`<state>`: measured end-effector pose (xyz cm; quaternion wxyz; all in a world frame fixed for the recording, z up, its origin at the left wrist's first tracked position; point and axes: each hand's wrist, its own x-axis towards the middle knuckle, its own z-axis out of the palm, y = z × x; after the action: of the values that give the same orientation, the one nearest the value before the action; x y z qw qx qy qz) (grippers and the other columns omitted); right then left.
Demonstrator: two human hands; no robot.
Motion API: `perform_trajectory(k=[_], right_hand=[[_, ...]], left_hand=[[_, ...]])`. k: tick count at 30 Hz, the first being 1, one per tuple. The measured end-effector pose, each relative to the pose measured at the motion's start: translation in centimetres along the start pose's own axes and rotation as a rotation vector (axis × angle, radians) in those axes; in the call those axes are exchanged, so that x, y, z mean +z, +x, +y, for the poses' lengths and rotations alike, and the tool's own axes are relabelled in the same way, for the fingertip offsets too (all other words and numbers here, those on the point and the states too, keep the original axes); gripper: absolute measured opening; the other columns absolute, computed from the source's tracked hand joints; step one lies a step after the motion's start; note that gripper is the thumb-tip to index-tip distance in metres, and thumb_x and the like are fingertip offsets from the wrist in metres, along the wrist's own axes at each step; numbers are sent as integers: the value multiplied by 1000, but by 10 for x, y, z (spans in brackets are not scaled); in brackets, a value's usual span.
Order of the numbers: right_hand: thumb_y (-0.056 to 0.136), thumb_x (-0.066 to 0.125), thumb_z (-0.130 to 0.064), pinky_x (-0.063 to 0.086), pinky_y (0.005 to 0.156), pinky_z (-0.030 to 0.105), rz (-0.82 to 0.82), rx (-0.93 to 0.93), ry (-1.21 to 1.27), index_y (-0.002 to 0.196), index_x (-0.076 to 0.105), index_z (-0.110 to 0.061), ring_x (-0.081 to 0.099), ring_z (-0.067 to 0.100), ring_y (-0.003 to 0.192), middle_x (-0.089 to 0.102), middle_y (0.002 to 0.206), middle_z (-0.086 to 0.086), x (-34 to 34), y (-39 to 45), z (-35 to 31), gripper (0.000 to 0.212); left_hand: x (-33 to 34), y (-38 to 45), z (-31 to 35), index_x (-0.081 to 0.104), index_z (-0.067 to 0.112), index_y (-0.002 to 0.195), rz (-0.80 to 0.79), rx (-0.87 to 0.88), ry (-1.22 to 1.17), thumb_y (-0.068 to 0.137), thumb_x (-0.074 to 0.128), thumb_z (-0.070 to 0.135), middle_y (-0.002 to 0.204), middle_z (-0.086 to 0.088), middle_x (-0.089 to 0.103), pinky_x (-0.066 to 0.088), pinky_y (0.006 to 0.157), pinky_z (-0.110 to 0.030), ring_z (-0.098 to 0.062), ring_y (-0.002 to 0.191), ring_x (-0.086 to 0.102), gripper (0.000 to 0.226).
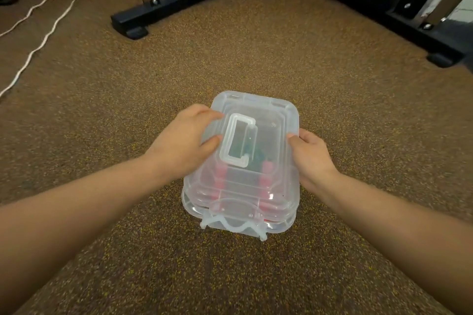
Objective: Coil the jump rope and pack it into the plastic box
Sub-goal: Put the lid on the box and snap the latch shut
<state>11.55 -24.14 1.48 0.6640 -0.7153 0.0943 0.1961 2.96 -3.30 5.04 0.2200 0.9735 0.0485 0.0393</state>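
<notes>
While resting on the speckled brown rubber floor (256, 59), sits low in the middle of the view: a clear, rounded rectangular plastic box (279, 220) with its translucent lid (271, 140) laid over the top. Flat on that lid, a pale rectangular carry handle (236, 140). At the near end, a wavy clear latch (234, 224) hanging down, seemingly not snapped up. Inside, seen blurred through the plastic: the jump rope (265, 174), its pink-red handles lying side by side toward the near end, a dark green tangle of cord beyond them under the carry handle. On the lid's left edge, the left hand (183, 143), fingers spread and pressing down on the plastic, grip wrapped over the rim. At the right edge, the right hand (313, 157), thumb on top and fingers curled under the side, grip clamped on the box. Farther off: black metal gym machine bases (143, 16) at the top, and a white cord (48, 30) snaking across the floor at far left.
</notes>
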Motion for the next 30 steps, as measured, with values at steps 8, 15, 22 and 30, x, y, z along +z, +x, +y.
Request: perform_trajectory(k=[8, 15, 22, 30], right_hand=[[97, 46, -16, 57, 83, 50, -12, -11, -5, 113, 62, -13, 70, 30, 94, 72, 106, 12, -1, 2, 3, 23], [98, 45, -14, 57, 84, 47, -25, -12, 17, 116, 62, -12, 70, 29, 96, 72, 107, 11, -2, 0, 4, 24], [98, 45, -13, 58, 83, 46, -13, -30, -4, 117, 61, -13, 70, 29, 95, 72, 107, 10, 0, 0, 5, 25], [96, 45, -8, 60, 64, 31, -28, -65, -48, 113, 63, -11, 71, 18, 76, 73, 100, 8, -4, -1, 6, 25]], left_hand=[[22, -72, 16, 59, 26, 109, -7, 740, 158, 87, 54, 49, 107, 3, 68, 51, 89, -33, -11, 103, 57, 32], [36, -86, 10, 73, 24, 95, 116, 945, 265, 86, 61, 44, 98, 4, 71, 45, 87, -30, -16, 100, 54, 25], [46, -92, 2, 72, 24, 103, 127, 875, 306, 89, 60, 36, 100, 6, 70, 45, 89, -29, -14, 99, 55, 22], [50, -87, 4, 73, 22, 101, 149, 872, 266, 90, 61, 30, 99, 5, 71, 48, 87, -30, -15, 98, 60, 18]])
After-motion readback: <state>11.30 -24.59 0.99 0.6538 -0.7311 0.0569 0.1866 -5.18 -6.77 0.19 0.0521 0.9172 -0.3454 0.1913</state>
